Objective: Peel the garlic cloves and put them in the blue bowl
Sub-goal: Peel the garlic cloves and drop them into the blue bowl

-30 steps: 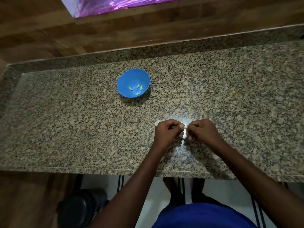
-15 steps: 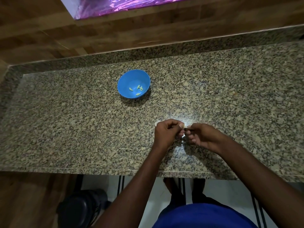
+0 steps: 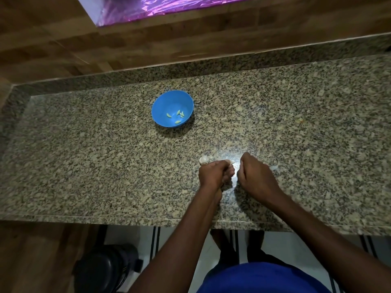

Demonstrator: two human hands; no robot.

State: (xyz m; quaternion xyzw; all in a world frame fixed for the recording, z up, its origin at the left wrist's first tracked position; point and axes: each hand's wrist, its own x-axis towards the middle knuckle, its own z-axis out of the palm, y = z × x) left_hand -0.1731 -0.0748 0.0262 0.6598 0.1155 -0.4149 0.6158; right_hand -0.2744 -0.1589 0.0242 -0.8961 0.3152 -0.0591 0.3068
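Both hands sit close together near the front edge of the granite counter (image 3: 84, 157). The left hand (image 3: 213, 174) has its fingers curled in, and a pale bit of garlic clove (image 3: 229, 161) shows at its fingertips, so it appears to pinch that clove; most of the clove is hidden by the knuckles. The right hand (image 3: 254, 176) is also curled, its fingertips turned toward the left hand with a narrow gap between the two; whether it holds a scrap of skin cannot be told.

Touching the far left side of the left hand lies a whitish garlic piece (image 3: 204, 160), resting on the counter, partly covered by the fingers.

Farther away and to the left stands the blue bowl (image 3: 163, 102), well apart from the hands. It holds several small peeled cloves (image 3: 178, 115), pale yellow-green, scattered over the bottom toward its right side.

Beyond the counter runs a wooden wall (image 3: 53, 39) with a strip of shiny purple foil (image 3: 169, 5) at the top.
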